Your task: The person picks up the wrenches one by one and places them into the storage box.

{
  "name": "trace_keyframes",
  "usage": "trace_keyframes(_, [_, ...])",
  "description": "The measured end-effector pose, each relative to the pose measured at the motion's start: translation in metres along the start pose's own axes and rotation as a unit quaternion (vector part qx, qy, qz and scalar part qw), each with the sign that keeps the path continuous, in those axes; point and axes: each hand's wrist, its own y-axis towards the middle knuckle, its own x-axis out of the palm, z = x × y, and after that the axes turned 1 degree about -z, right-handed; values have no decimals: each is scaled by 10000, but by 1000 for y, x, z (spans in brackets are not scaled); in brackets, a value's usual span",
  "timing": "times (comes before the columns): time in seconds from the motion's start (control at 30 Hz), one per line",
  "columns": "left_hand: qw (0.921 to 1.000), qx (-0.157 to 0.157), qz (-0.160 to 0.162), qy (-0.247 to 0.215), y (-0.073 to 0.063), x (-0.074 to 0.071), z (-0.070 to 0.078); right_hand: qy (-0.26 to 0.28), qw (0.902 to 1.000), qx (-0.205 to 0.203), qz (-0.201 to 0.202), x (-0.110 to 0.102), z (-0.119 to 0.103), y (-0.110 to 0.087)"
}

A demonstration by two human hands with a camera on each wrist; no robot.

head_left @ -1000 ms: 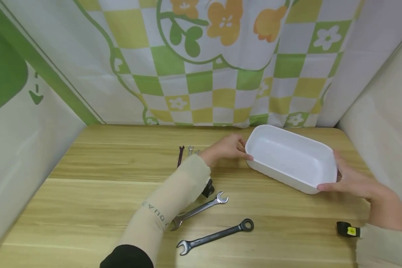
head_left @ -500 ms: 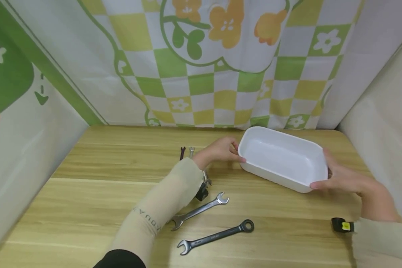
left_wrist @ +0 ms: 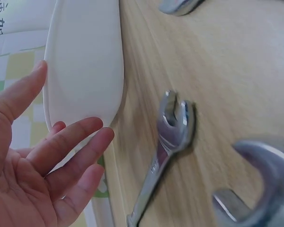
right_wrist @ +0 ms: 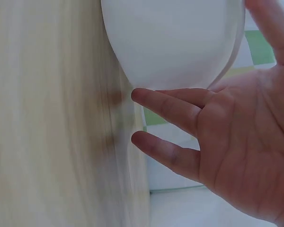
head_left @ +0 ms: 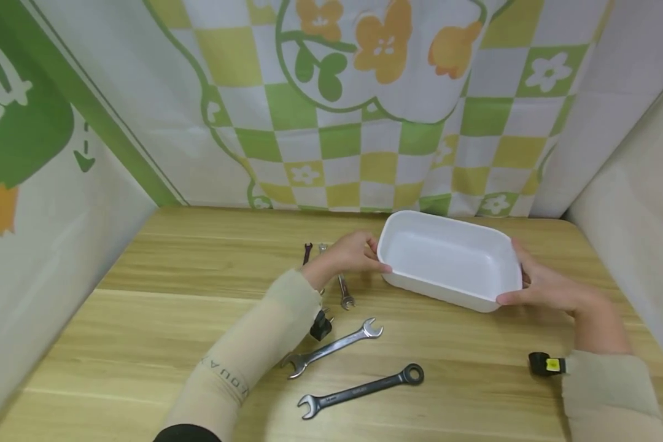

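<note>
A white rectangular container (head_left: 447, 261) with rounded corners is at the back right of the wooden table, and nothing lies inside it. My left hand (head_left: 353, 252) holds its left end, thumb at the rim and fingers against the end wall. At the opposite end my right hand (head_left: 549, 285) grips the near corner, its thumb by the rim. In the right wrist view, two fingers reach along the container's end wall (right_wrist: 175, 47), close over the table. The left wrist view has a wrench (left_wrist: 168, 137) lying just beside the container.
In front lie a double open-end wrench (head_left: 337, 347) and a dark combination wrench (head_left: 364, 388). A smaller silver wrench (head_left: 345, 293) and a dark purple one (head_left: 307, 250) are partly behind the left arm. A checkered cloth (head_left: 359, 153) hangs along the table's back edge.
Both hands have moved left together with the container between them. The small wrench by the left wrist has come into fuller view. The front wrenches lie as before.
</note>
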Motion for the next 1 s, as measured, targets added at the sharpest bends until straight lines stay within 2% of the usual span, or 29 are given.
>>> trace_keyframes(0.17, [10000, -59, 77, 3, -6, -2, -5, 114, 9993, -346, -18, 2, -2, 9])
trace_keyframes(0.37, [9999, -31, 134, 68, -13, -6, -11, 248, 9984, -497, -44, 5, -6, 16])
trace_keyframes(0.5, [9997, 72, 213, 68, -20, -6, -13, 399, 9979, -495, -95, 7, -8, 18])
trace_keyframes(0.7, [9994, -49, 329, 110, -28, -5, -15, 500, 9975, -479, -115, 10, -10, 20])
trace_keyframes(1.0, [9987, 11, 392, -331, -34, -5, -18, 512, 9978, -413, 38, 12, -15, 23])
